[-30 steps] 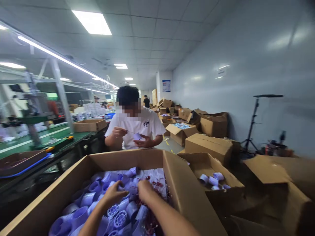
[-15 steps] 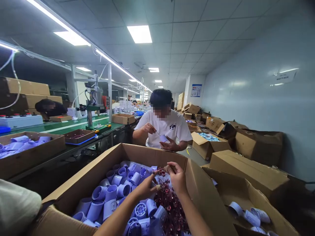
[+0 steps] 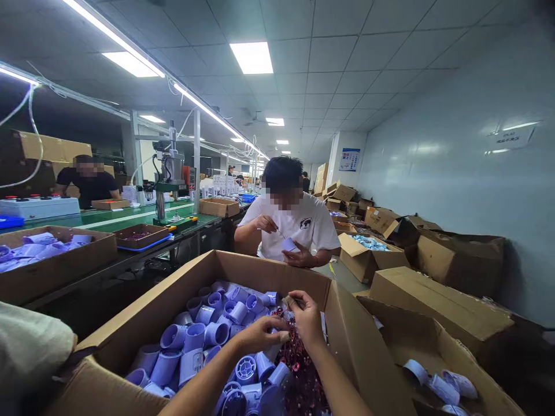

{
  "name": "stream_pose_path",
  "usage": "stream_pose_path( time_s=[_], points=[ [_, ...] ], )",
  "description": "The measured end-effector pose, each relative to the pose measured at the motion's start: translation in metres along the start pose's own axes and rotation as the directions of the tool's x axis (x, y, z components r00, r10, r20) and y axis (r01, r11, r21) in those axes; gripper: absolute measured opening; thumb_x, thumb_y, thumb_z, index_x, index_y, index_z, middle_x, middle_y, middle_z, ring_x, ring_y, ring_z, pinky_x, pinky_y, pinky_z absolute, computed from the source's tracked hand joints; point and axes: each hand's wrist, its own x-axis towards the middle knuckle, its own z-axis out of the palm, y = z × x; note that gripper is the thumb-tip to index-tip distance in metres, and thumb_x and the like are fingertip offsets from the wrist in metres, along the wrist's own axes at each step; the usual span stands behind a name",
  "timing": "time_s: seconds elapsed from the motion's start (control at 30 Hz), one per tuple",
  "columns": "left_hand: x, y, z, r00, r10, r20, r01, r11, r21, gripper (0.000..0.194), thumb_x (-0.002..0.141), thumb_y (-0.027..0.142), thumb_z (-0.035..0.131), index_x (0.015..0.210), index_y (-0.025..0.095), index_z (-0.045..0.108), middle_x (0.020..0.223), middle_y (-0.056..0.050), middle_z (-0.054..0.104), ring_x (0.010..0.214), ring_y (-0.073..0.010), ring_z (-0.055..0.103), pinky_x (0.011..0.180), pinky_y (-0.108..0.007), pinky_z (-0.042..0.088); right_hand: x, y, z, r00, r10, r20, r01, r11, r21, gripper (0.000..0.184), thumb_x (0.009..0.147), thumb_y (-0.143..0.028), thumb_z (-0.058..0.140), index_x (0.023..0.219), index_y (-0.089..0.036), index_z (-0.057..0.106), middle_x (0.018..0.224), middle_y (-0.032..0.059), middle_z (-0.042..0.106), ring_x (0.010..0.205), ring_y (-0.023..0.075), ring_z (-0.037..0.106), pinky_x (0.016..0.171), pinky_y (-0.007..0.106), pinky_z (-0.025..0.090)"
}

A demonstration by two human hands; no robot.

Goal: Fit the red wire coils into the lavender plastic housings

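Observation:
A large cardboard box (image 3: 173,289) in front of me holds a pile of lilac plastic cups (image 3: 194,337) and a heap of small dark red shiny parts (image 3: 299,367). My left hand (image 3: 260,335) reaches over the cups to the heap's edge, its fingers bent and its thumb held apart from them. Just right of it, my right hand (image 3: 307,318) is above the red parts with thumb and forefinger pinched together. Whatever lies in that pinch is too small to make out. Covers sit on some of my fingertips.
Across the box, a co-worker (image 3: 286,219) holds a lilac cup (image 3: 289,245) and a thin tool. A bench with a press (image 3: 171,173) runs along the left. On the right, an open carton (image 3: 390,332) contains several lilac pieces, with more cartons (image 3: 459,260) behind.
My left hand has dropped slightly, away from my right fingertips. The right hand has shifted a little left and remains pinched. A person behind the bench has raised their head.

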Motion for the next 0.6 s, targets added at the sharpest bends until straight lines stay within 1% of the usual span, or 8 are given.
stream_pose_path(
  time_s=[0.1, 0.23, 0.3, 0.37, 0.43, 0.47, 0.53, 0.6],
  points=[
    [0.002, -0.002, 0.000, 0.998, -0.030, -0.052, 0.031, 0.999, 0.022, 0.054, 0.074, 0.066, 0.054, 0.069, 0.014, 0.067, 0.076, -0.002, 0.059, 0.071, -0.0133, 0.046, 0.069, -0.024, 0.039, 0.001, 0.001, 0.000, 1.000, -0.016, -0.017, 0.016, 1.000, -0.016, 0.037, 0.060, -0.052, 0.071, 0.071, -0.017, 0.066, 0.066, 0.0051, 0.069, 0.065, 0.0191, 0.063, 0.064, 0.031, 0.050],
    [0.003, -0.008, 0.001, 0.980, -0.174, -0.092, 0.173, 0.985, -0.023, 0.051, 0.073, 0.064, 0.056, 0.086, 0.015, 0.065, 0.071, 0.002, 0.054, 0.063, -0.0107, 0.041, 0.058, -0.022, 0.034, 0.001, 0.002, -0.001, 1.000, -0.012, -0.006, 0.012, 1.000, -0.025, 0.038, 0.061, -0.052, 0.071, 0.072, -0.016, 0.066, 0.067, 0.0054, 0.068, 0.065, 0.0190, 0.063, 0.063, 0.031, 0.050],
    [0.004, -0.009, 0.002, 0.975, -0.161, -0.154, 0.159, 0.987, -0.026, 0.049, 0.069, 0.061, 0.061, 0.085, 0.015, 0.063, 0.070, 0.002, 0.052, 0.066, -0.0114, 0.042, 0.061, -0.022, 0.035, 0.000, 0.002, 0.000, 1.000, 0.003, 0.019, -0.002, 1.000, -0.027, 0.038, 0.062, -0.053, 0.071, 0.072, -0.016, 0.066, 0.067, 0.0053, 0.068, 0.066, 0.0190, 0.063, 0.064, 0.031, 0.049],
    [0.005, -0.008, 0.002, 0.974, -0.100, -0.203, 0.098, 0.995, -0.021, 0.045, 0.068, 0.058, 0.064, 0.080, 0.016, 0.062, 0.073, 0.002, 0.054, 0.071, -0.0129, 0.044, 0.066, -0.022, 0.037, -0.002, 0.002, 0.002, 0.999, 0.014, 0.043, -0.012, 0.999, -0.036, 0.039, 0.061, -0.053, 0.071, 0.072, -0.016, 0.066, 0.067, 0.0054, 0.068, 0.066, 0.0194, 0.063, 0.064, 0.031, 0.049],
    [0.006, -0.007, 0.003, 0.980, -0.073, -0.184, 0.068, 0.997, -0.030, 0.042, 0.070, 0.058, 0.062, 0.075, 0.016, 0.063, 0.072, 0.001, 0.056, 0.072, -0.0131, 0.045, 0.067, -0.022, 0.036, -0.004, 0.001, 0.004, 0.998, 0.014, 0.065, -0.010, 0.998, -0.056, 0.039, 0.062, -0.054, 0.070, 0.072, -0.017, 0.066, 0.066, 0.0053, 0.067, 0.064, 0.0195, 0.062, 0.062, 0.031, 0.049],
    [0.006, -0.007, 0.003, 0.982, -0.086, -0.166, 0.081, 0.996, -0.041, 0.043, 0.070, 0.059, 0.061, 0.072, 0.016, 0.064, 0.069, 0.002, 0.055, 0.069, -0.0125, 0.044, 0.064, -0.022, 0.036, -0.004, 0.000, 0.004, 0.997, 0.010, 0.070, -0.005, 0.997, -0.073, 0.040, 0.062, -0.055, 0.069, 0.071, -0.017, 0.065, 0.064, 0.0051, 0.067, 0.063, 0.0195, 0.061, 0.061, 0.031, 0.048],
    [0.007, -0.008, 0.002, 0.975, -0.159, -0.155, 0.147, 0.985, -0.090, 0.048, 0.067, 0.062, 0.061, 0.063, 0.015, 0.062, 0.059, 0.003, 0.050, 0.060, -0.0102, 0.039, 0.056, -0.022, 0.032, -0.003, -0.001, 0.003, 0.999, -0.028, 0.038, 0.033, 0.990, -0.140, 0.040, 0.063, -0.056, 0.067, 0.069, -0.017, 0.065, 0.064, 0.0056, 0.066, 0.063, 0.0199, 0.060, 0.061, 0.031, 0.048],
    [0.009, -0.010, 0.001, 0.951, -0.254, -0.177, 0.218, 0.956, -0.199, 0.052, 0.062, 0.067, 0.063, 0.060, 0.014, 0.060, 0.054, 0.005, 0.045, 0.052, -0.0082, 0.035, 0.051, -0.022, 0.027, -0.001, -0.001, 0.000, 0.992, -0.119, -0.046, 0.105, 0.965, -0.242, 0.039, 0.065, -0.057, 0.065, 0.068, -0.018, 0.065, 0.074, 0.0087, 0.067, 0.070, 0.0223, 0.061, 0.066, 0.033, 0.048]
  ],
)
